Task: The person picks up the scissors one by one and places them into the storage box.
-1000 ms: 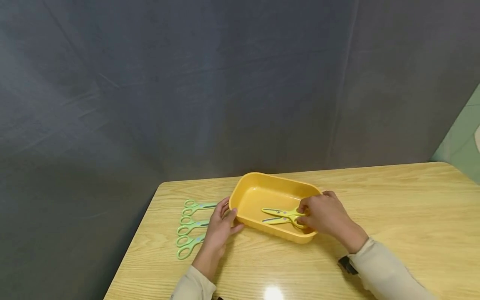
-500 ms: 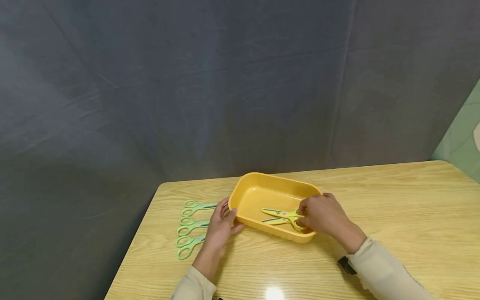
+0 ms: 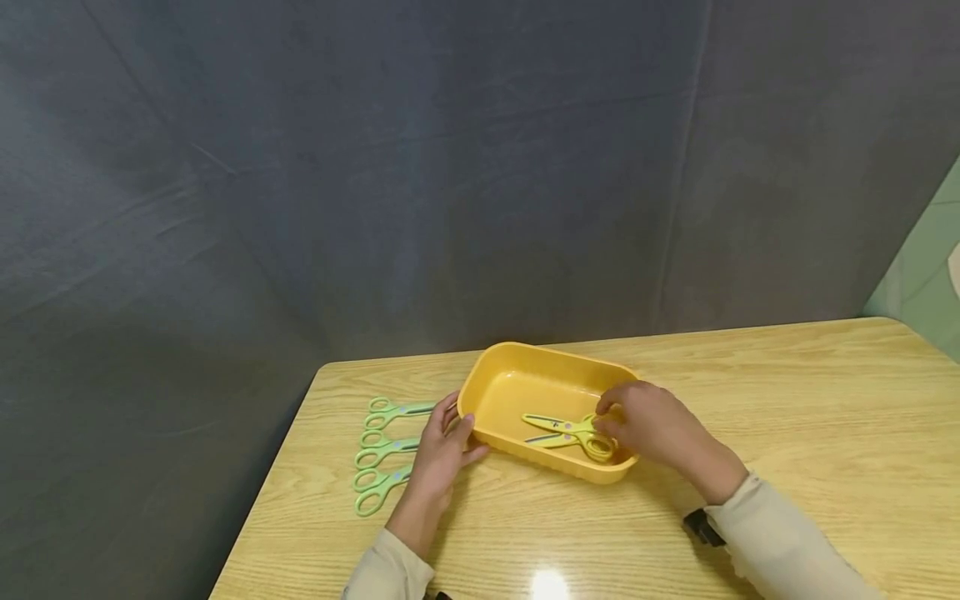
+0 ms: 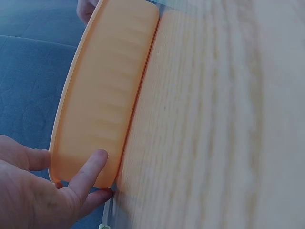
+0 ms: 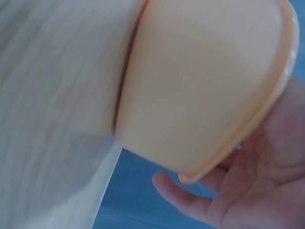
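Observation:
Yellow scissors (image 3: 557, 426), seemingly two overlapping pairs, lie in the right part of a yellow plastic tray (image 3: 517, 400). Their blades point left and the finger loops lie toward the right end. My left hand (image 3: 441, 454) holds the tray's left end, with the thumb at the rim and fingers against the outer wall, as the left wrist view also shows. Over the tray's right end, my right hand (image 3: 651, 423) reaches in with loosely bent fingers just above the scissors' loops. Contact with the loops cannot be made out. The right wrist view shows mostly the tray's outer end wall (image 5: 190, 86).
Three green scissors (image 3: 384, 450) lie in a column on the wooden table (image 3: 787, 417), left of the tray, blades pointing right. My left hand and forearm partly cover their tips. A dark cloth (image 3: 480, 167) hangs behind the table's far edge.
My right hand has loosened its hold on the yellow scissors' loops and drawn back slightly up and right. More of the loops shows. The left hand and the tray have stayed nearly still.

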### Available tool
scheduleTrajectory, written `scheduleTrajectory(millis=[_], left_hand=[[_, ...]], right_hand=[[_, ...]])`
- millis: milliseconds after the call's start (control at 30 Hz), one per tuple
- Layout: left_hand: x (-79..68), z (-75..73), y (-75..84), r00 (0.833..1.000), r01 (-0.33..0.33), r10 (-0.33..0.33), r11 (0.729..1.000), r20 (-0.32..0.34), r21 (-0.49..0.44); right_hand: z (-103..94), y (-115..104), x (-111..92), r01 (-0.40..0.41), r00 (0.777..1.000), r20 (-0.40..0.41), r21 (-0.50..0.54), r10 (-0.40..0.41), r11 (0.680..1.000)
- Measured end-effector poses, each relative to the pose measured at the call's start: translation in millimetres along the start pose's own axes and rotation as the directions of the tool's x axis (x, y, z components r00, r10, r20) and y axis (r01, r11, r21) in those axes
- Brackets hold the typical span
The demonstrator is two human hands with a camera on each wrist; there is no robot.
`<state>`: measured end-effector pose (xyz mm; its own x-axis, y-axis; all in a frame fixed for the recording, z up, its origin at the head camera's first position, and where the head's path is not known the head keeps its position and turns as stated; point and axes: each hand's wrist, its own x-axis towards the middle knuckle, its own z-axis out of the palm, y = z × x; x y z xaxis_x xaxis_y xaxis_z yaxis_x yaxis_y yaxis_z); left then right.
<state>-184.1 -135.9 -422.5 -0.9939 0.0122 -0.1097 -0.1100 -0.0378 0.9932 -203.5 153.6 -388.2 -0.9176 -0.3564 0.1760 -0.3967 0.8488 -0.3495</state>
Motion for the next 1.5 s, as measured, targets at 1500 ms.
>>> scheduleTrajectory(millis=[1500], left_hand=[[-0.7,-0.2,0.6,1.000,-0.009,0.009,1.000,-0.006,-0.006]], right_hand=[[-37.4,52,-10,-0.348,0.921,0.355,0.557,0.162,0.754]])
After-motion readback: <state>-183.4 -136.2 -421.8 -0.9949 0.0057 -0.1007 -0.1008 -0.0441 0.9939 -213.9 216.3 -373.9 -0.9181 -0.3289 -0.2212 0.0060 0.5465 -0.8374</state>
